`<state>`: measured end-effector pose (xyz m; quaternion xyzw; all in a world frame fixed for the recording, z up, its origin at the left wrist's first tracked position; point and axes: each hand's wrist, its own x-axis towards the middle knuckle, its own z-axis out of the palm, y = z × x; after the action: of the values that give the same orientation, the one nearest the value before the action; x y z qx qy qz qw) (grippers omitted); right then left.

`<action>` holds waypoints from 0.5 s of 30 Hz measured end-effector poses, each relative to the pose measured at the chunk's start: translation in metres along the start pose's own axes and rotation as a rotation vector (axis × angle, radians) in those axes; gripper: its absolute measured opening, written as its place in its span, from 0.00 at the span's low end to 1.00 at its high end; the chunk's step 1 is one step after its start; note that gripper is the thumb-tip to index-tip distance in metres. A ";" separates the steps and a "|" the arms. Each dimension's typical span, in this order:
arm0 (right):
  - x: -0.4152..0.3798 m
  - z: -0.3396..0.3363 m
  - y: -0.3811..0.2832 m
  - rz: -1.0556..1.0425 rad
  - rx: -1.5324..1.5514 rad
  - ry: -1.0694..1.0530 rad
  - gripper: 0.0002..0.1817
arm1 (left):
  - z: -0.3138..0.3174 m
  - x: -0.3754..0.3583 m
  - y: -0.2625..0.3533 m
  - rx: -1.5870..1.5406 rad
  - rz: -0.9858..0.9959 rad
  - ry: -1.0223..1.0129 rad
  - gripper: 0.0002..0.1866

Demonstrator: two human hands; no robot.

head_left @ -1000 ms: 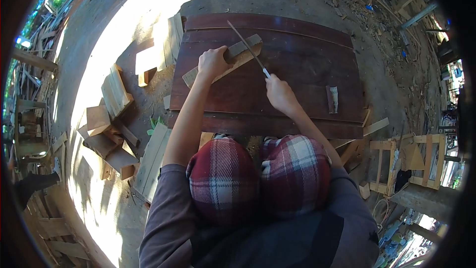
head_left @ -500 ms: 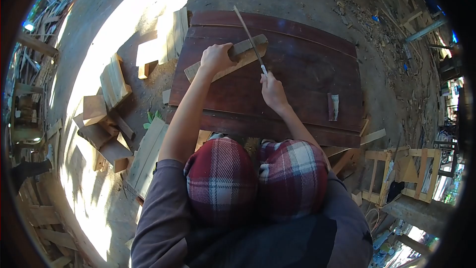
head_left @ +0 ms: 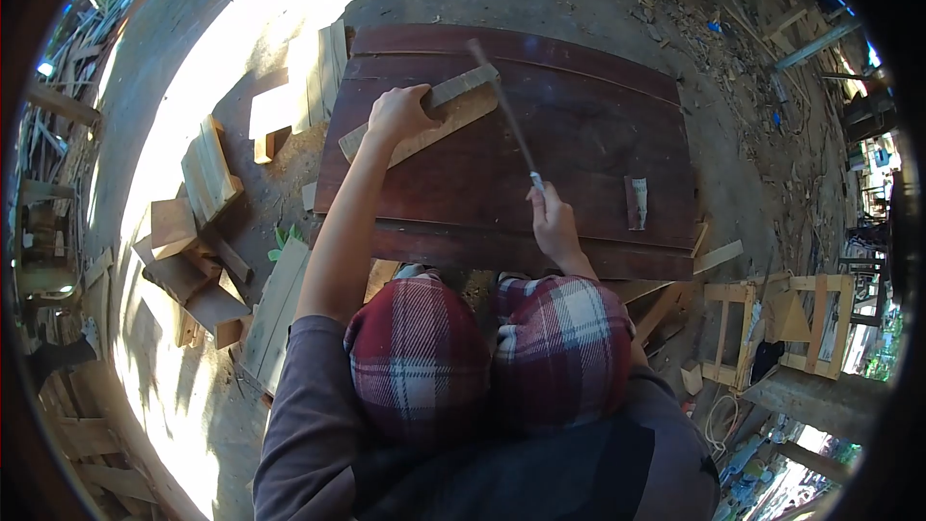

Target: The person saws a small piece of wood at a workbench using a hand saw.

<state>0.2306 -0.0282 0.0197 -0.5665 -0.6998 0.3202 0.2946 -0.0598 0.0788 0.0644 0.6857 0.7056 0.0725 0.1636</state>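
My left hand point(head_left: 400, 116) is closed over a thick wooden block point(head_left: 453, 116), pressing it slantwise on a dark red-brown wooden panel point(head_left: 598, 125). Its thumb lies along the near side of the block. In the closed fist of my right hand point(head_left: 557, 222) is the handle of a long, narrow metal file point(head_left: 516, 125). The file's blade is smeared by motion and crosses the block's right end, its tip pointing away from me. A small strip with a pale, torn-looking face point(head_left: 637, 203) lies on the panel, right of my right hand.
Cut wood blocks point(head_left: 183, 241) are heaped on the ground at left. Boards point(head_left: 318, 77) stand by the panel's left edge, and another board point(head_left: 275, 314) is near my left elbow. A wooden frame point(head_left: 776, 323) stands at right. Wood scraps litter the ground at far right.
My right hand has drawn the file back toward me and a little right, so its blade now crosses the block's end. My left hand still holds the block; the whole view has shifted slightly.
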 end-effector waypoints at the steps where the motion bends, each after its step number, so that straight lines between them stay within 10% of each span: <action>1: 0.004 0.004 -0.002 -0.023 -0.030 -0.013 0.13 | 0.001 -0.001 0.001 0.005 -0.001 0.005 0.35; 15: 0.033 0.035 -0.003 -0.144 -0.147 0.015 0.10 | 0.010 -0.001 -0.003 0.007 0.021 0.070 0.36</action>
<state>0.1953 -0.0007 0.0020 -0.5374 -0.7581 0.2416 0.2796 -0.0592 0.0764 0.0548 0.6908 0.7038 0.0957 0.1354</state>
